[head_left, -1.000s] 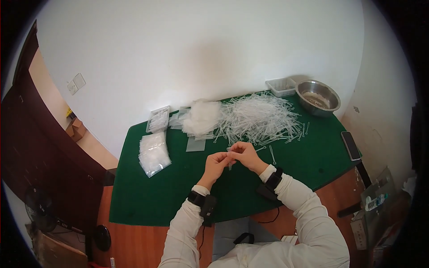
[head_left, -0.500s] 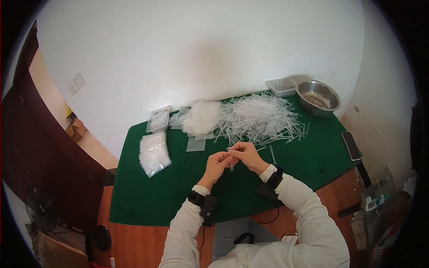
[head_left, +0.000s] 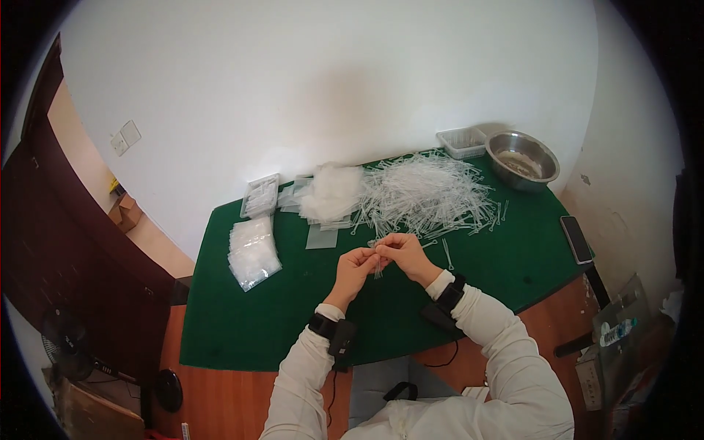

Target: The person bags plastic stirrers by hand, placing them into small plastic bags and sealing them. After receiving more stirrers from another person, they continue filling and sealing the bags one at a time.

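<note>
My left hand (head_left: 356, 270) and my right hand (head_left: 403, 254) meet over the middle of the green-covered table (head_left: 293, 323). Both are closed, fingertips together, on a small bundle of clear plastic sticks with looped ends (head_left: 378, 273); the sticks' lower ends poke out beneath the fingers, and the fingers hide the rest. Just beyond my hands lies a large heap of the same clear looped sticks (head_left: 433, 192). One loose stick (head_left: 447, 254) lies right of my right hand. A stack of clear plastic bags (head_left: 334, 192) sits left of the heap.
At the left are filled clear packets (head_left: 253, 253) and a white tray (head_left: 270, 183) holding more pieces. A clear plastic basket (head_left: 462, 152) and a steel bowl (head_left: 522, 180) stand at the back right. A phone (head_left: 576, 240) lies by the right edge.
My hands stay almost in place, with slight finger movement. The sticks' lower ends have shifted a little to the left.
</note>
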### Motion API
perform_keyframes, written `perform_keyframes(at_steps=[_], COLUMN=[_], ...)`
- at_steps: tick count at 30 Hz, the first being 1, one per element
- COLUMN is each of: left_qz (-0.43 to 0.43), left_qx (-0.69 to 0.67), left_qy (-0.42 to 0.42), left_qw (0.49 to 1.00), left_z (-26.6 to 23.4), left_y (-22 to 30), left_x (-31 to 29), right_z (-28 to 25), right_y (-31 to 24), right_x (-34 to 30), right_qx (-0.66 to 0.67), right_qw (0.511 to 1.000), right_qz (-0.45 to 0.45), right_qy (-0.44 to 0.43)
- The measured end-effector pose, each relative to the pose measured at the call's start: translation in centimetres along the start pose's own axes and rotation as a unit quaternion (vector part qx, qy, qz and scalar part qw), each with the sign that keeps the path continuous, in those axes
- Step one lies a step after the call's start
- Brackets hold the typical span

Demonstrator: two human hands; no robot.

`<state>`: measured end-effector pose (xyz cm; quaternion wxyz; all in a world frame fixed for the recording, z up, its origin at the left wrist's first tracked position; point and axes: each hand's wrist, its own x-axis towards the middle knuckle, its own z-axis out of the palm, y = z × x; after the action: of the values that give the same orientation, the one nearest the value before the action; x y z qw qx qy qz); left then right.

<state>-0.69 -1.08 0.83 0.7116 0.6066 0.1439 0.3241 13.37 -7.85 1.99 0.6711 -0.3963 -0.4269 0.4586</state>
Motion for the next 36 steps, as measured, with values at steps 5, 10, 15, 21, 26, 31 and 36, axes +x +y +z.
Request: perform_keyframes(at_steps=[5, 10, 15, 21, 26, 31, 36], left_qz=[-0.012, -0.06, 0.001, 0.021, -0.013, 0.024, 0.029], left_qx=[0.023, 0.01, 0.019, 0.057, 0.113, 0.046, -0.018], left_qy=[-0.022, -0.038, 0.05, 0.108, 0.076, 0.132, 0.153], left_qw=[0.999, 0.997, 0.999, 0.992, 0.991, 0.99, 0.988], left_z=[-0.3, -0.5, -1.2, -1.9, -2.1, -2.4, -2.6], left_y=[0.6, 1.2, 0.6, 0.0, -0.6, -0.5, -0.3], left_x=[-0.2, -0.4, 0.4, 0.3, 0.5, 0.8, 0.8], right_z=[-0.2, 0.0, -2.9, -4.0, -4.0, -3.9, -3.7], right_y=[-0.1, -0.8, -0.1, 0.3, 0.7, 0.8, 0.8], right_x=[-0.1, -0.2, 1.2, 1.1, 1.0, 1.0, 1.0], right_qx=[-0.063, -0.161, -0.233, -0.557, -0.643, -0.668, -0.652], right_qw=[0.997, 0.984, 0.964, 0.804, 0.747, 0.729, 0.739], right_qz=[-0.031, -0.07, -0.102, -0.189, -0.155, -0.128, -0.152], right_qy=[-0.014, -0.001, 0.084, 0.093, 0.071, 0.077, 0.072])
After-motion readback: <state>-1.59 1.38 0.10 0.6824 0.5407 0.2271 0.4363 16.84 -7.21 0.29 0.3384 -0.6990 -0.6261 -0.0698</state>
